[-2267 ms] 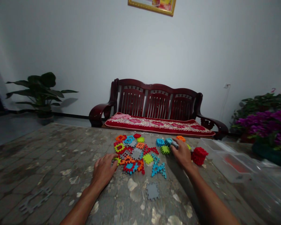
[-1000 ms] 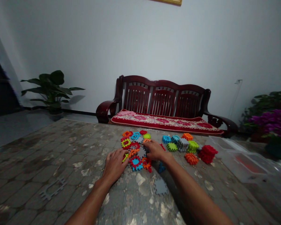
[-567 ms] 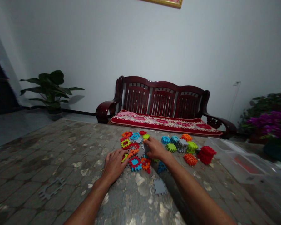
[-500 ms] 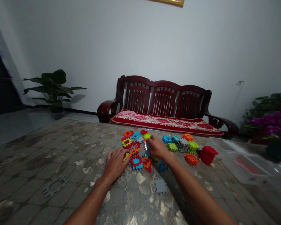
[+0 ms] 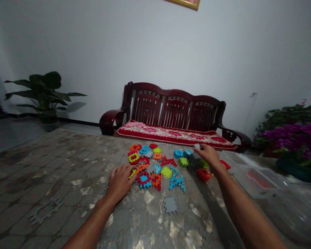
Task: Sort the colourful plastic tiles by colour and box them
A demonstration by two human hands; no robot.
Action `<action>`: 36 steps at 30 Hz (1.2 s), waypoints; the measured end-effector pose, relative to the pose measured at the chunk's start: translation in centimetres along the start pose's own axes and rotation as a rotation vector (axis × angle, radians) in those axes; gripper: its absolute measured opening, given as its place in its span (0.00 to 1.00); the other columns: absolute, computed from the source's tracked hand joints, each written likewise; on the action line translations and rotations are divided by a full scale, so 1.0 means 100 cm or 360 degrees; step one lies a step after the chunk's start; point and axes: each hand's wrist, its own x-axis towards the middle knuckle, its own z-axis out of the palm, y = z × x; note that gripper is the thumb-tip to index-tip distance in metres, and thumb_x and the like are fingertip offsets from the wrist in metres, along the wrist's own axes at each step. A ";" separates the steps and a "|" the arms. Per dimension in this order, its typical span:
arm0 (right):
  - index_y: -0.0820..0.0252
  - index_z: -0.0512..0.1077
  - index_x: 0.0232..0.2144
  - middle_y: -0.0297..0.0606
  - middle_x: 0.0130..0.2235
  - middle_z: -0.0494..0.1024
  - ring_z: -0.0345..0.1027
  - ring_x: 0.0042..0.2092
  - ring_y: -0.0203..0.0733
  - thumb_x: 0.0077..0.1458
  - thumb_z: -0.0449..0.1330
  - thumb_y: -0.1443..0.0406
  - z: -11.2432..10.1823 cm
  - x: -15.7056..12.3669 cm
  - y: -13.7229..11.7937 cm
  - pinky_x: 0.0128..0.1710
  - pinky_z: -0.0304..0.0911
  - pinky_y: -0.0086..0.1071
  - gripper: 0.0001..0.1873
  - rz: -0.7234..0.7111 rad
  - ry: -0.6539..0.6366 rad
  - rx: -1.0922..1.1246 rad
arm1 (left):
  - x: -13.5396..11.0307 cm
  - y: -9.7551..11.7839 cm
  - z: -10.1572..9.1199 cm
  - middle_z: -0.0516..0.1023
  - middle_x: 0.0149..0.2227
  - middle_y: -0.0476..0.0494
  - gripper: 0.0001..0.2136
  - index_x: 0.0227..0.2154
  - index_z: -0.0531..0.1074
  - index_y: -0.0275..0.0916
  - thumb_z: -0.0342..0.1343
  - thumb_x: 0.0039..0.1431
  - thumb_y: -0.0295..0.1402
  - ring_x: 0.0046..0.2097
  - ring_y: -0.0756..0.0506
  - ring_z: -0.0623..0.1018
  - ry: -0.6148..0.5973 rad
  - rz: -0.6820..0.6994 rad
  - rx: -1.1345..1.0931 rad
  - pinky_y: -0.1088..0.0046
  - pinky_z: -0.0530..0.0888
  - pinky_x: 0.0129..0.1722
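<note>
now the right hand point(image 5: 210, 156) has fingers clamped on one pale grey piece point(image 5: 197, 146) near one grey stack point(image 5: 194, 161) and two blue stacks point(image 5: 178, 154), which a slipping pinch could topple, while the left hand point(image 5: 121, 181), finger grip unclear, rests beside one lime piece point(image 5: 132, 173), one grey square point(image 5: 170, 204) lying flat on the worktop point(image 5: 77, 155).

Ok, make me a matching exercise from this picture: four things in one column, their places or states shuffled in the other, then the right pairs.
1. left hand
2. right hand
3. grey square tile
4. purple flowers

A. at the picture's right edge
B. holding a pale piece
C. at the left side of the loose pile
D. lying flat between the forearms

Pairs: 1-C; 2-B; 3-D; 4-A
</note>
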 end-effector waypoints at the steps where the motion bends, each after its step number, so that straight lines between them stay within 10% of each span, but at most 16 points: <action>1: 0.60 0.77 0.47 0.49 0.46 0.81 0.74 0.49 0.54 0.59 0.56 0.47 -0.002 0.000 0.003 0.41 0.64 0.36 0.26 0.0048 -0.0020 -0.0061 | 0.000 0.000 0.000 0.77 0.57 0.41 0.14 0.49 0.75 0.46 0.51 0.64 0.36 0.60 0.40 0.72 -0.0004 -0.0002 0.0001 0.52 0.58 0.63; 14: 0.65 0.78 0.45 0.60 0.46 0.81 0.75 0.50 0.62 0.59 0.54 0.43 0.012 -0.008 0.001 0.44 0.67 0.44 0.32 0.0096 -0.0155 -0.0349 | 0.000 -0.006 0.005 0.77 0.56 0.43 0.14 0.49 0.75 0.47 0.49 0.64 0.37 0.59 0.40 0.73 0.0048 0.0037 0.0000 0.53 0.59 0.63; 20: 0.62 0.77 0.51 0.54 0.51 0.79 0.72 0.53 0.58 0.62 0.55 0.53 0.016 -0.016 -0.004 0.49 0.64 0.43 0.24 -0.0214 0.0192 -0.0200 | 0.001 -0.003 0.006 0.77 0.56 0.42 0.15 0.50 0.75 0.46 0.50 0.64 0.37 0.59 0.39 0.72 0.0060 0.0012 0.0008 0.53 0.59 0.62; 28: 0.58 0.78 0.51 0.43 0.52 0.79 0.70 0.55 0.46 0.57 0.58 0.67 0.069 -0.050 -0.085 0.55 0.61 0.34 0.20 -0.1091 -0.0412 0.0257 | -0.001 -0.002 0.003 0.75 0.59 0.41 0.17 0.54 0.72 0.47 0.48 0.66 0.37 0.61 0.40 0.71 0.0008 0.0007 0.0027 0.53 0.57 0.63; 36: 0.49 0.74 0.56 0.37 0.55 0.78 0.67 0.57 0.50 0.46 0.64 0.70 0.082 -0.047 -0.134 0.55 0.62 0.37 0.33 -0.1406 -0.0734 0.0091 | -0.002 -0.001 0.001 0.70 0.63 0.39 0.20 0.57 0.71 0.48 0.51 0.64 0.45 0.64 0.38 0.67 -0.0033 0.0006 -0.0025 0.48 0.54 0.65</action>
